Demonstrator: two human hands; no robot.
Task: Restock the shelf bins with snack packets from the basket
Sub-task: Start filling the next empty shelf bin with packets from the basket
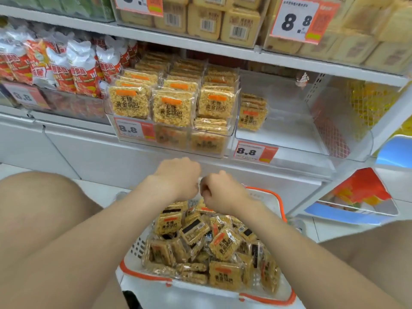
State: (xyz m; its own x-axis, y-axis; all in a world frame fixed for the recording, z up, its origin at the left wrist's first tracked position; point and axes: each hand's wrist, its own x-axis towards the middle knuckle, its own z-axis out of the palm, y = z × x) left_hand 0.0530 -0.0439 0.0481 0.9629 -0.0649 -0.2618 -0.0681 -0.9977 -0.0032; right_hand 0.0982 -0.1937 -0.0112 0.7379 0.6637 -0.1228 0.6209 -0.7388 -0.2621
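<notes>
Store shelves (pixel 223 49) rise behind the basket (pixel 138 248), heaped with snack packets (pixel 225 244). The left hand (pixel 178 177) and right hand (pixel 220 192) hover together above it, fingers curled under, grip hidden. One bin (pixel 223 152) looks full; its neighbour (pixel 312 139) is nearly bare, so most restocking remains.

head view | looks forward and down | close above basket (pixel 145 276) | faces shelf bins (pixel 301 139)

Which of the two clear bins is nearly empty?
The right bin: it holds one short stack of packets at its left wall, while the left bin is packed full.
</notes>
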